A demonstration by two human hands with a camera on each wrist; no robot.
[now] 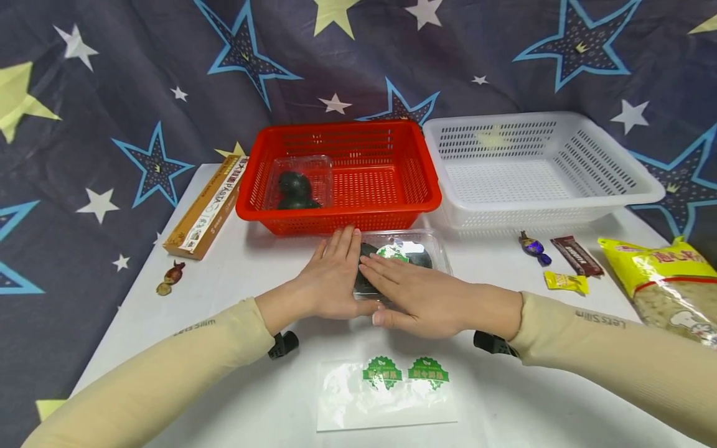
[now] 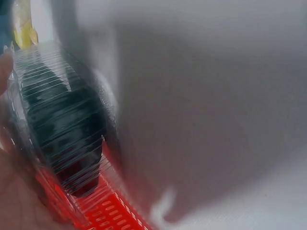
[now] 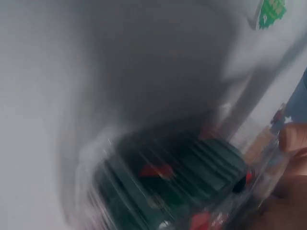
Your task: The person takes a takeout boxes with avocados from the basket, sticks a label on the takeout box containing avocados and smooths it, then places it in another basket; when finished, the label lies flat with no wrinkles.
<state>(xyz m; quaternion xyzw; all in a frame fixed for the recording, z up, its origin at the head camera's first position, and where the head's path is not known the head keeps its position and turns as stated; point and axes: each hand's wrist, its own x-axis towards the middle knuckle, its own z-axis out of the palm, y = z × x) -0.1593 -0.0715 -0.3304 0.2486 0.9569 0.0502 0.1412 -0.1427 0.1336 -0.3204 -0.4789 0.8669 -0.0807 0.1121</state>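
A clear plastic box (image 1: 439,249) with dark green, avocado-like fruit (image 1: 366,280) inside lies in front of the red basket. A green round label (image 1: 393,252) shows on its lid, partly behind fingers. My left hand (image 1: 330,277) lies flat with straight fingers over the box's left end. My right hand (image 1: 428,295) rests on the lid, fingers straight and pointing left, its thumb near the left thumb. In the left wrist view the fruit (image 2: 64,129) shows through the ribbed box wall. The right wrist view is blurred, with the fruit (image 3: 168,177) below.
A red basket (image 1: 347,214) holds another clear box (image 1: 319,163) of fruit. Beside it stands a white basket (image 1: 538,202). A pasta box (image 1: 207,208) and wrapped candy (image 1: 170,277) lie left; several sweets (image 1: 566,282) and a yellow bag (image 1: 666,280) right. A label sheet (image 1: 386,404) lies in front.
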